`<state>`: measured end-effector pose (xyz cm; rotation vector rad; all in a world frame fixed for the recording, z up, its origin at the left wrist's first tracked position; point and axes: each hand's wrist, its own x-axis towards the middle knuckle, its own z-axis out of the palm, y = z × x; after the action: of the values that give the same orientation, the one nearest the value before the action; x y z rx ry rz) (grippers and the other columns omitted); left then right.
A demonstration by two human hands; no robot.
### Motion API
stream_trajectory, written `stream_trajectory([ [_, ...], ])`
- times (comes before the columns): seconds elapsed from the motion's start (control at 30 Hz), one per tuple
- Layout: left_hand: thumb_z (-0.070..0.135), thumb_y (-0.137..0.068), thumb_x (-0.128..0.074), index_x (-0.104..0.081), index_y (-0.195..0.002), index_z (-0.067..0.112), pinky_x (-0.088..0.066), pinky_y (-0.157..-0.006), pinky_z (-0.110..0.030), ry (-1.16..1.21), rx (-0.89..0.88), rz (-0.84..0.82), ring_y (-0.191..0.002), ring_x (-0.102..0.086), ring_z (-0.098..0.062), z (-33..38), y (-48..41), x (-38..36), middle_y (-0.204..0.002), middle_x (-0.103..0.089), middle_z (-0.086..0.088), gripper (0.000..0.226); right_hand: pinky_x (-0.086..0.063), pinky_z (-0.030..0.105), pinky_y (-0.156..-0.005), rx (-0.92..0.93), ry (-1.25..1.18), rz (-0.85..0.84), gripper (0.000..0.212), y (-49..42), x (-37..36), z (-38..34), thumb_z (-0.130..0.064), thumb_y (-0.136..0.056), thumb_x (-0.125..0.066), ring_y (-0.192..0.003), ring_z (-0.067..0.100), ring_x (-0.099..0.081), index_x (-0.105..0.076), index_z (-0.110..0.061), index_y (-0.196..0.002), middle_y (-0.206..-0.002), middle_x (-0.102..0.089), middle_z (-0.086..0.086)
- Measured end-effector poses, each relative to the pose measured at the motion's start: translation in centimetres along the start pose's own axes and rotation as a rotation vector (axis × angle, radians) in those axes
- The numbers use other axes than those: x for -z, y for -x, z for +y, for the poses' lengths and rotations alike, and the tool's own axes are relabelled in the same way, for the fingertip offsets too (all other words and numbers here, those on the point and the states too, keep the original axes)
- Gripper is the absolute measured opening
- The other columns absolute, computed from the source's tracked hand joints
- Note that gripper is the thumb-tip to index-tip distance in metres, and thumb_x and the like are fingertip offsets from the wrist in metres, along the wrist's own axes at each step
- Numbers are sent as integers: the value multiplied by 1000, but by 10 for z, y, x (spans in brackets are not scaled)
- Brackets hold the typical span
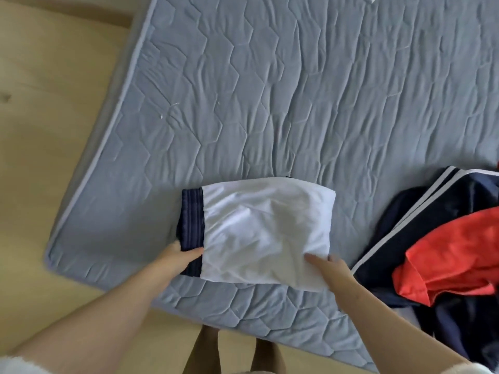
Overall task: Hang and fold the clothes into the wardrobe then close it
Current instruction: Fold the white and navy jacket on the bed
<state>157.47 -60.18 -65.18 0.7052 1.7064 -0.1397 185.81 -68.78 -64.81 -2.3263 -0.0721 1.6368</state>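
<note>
white folded garment (266, 230) on the blue quilted mattress (297, 90)
left hand (179, 256) grips its navy waistband edge; right hand (330, 267) pinches its corner.

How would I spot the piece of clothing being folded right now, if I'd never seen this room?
Find the blue quilted mattress on the wooden floor. Near its front edge lies a folded white garment with a navy ribbed band at one end, the left hand and right hand at its near corners. Unlike the loose navy and red pile beside it, it is flat and white.
</note>
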Motion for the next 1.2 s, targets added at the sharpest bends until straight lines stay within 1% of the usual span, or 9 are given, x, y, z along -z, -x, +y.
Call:
stream_trajectory([
  [0.1, 32, -82, -70, -37, -138, 14, -43, -93, -34, 62, -122, 128, -114, -50, -24, 13, -14, -6, -130, -50, -4, 68, -42, 34, -78, 68, -83, 23, 41, -10, 2, -16, -35, -83, -68, -91, 23, -54, -46, -15, -110, -100, -55, 4],
  [0.33, 27, -91, -58, -48, -125, 7, -45, -85, -38, -90, -177, 410, -103, -55, -31, 22, -30, -1, -120, -57, -14, 41, -41, 30, -61, 262, 51, 144, 15, -26, 10, -52, -25, -91, -53, -66, 17, -50, -53, -14, -79, -80, -54, 4],
  [0.5, 14, -82, -62, -33, -133, 7, -47, -85, -39, -155, 91, 347, -108, -50, -35, 8, -49, -1, -129, -44, -18, 59, -38, 31, -66, 141, 342, 166, 20, -48, 2, -45, -14, -93, -42, -77, 26, -49, -52, -2, -106, -92, -52, 12],
  [0.6, 18, -74, -65, -34, -130, 8, -42, -84, -36, 24, 56, 267, -108, -47, -30, 14, -60, -9, -128, -44, -13, 65, -40, 31, -62, 49, 20, 69, 31, -51, -6, -47, -20, -90, -55, -75, 21, -50, -41, -8, -115, -102, -51, 12],
  [0.7, 44, -68, -75, -31, -135, 9, -39, -85, -33, 82, 76, 215, -105, -46, -22, 13, -65, -8, -124, -45, -7, 88, -46, 39, -79, 22, -140, -27, 59, -59, -17, -41, -43, -82, -64, -93, 25, -57, -35, -18, -128, -111, -53, 5],
  [0.83, 56, -65, -74, -47, -129, 12, -38, -76, -25, 137, 159, 65, -77, -49, -8, 9, -67, -2, -90, -51, 7, 83, -43, 39, -87, -10, -57, 24, 64, -69, -22, -30, -58, -76, -63, -97, 23, -55, -40, -22, -124, -108, -54, 0],
  [0.93, 54, -60, -76, -53, -119, 15, -39, -63, -22, 198, 162, 34, -75, -50, -10, 7, -66, 2, -85, -53, 4, 75, -43, 36, -84, 35, -7, 46, 48, -67, -20, -28, -60, -78, -60, -88, 20, -59, -53, -22, -106, -98, -62, -1],
  [1.07, 57, -72, -67, -56, -110, 14, -43, -76, -30, 215, 90, 56, -81, -54, -16, 19, -49, 7, -89, -57, 1, 58, -38, 32, -73, 84, -15, 110, 39, -47, -18, -44, -62, -81, -54, -71, 15, -54, -53, -23, -86, -79, -59, -4],
  [1.2, 63, -78, -56, -52, -126, 15, -40, -102, -39, 238, -20, 135, -114, -52, -27, 50, -10, 29, -123, -56, -4, 68, -36, 34, -75, 108, -66, 161, 57, -7, -17, -72, -66, -83, -43, -71, 18, -51, -55, -14, -105, -80, -55, -2],
])
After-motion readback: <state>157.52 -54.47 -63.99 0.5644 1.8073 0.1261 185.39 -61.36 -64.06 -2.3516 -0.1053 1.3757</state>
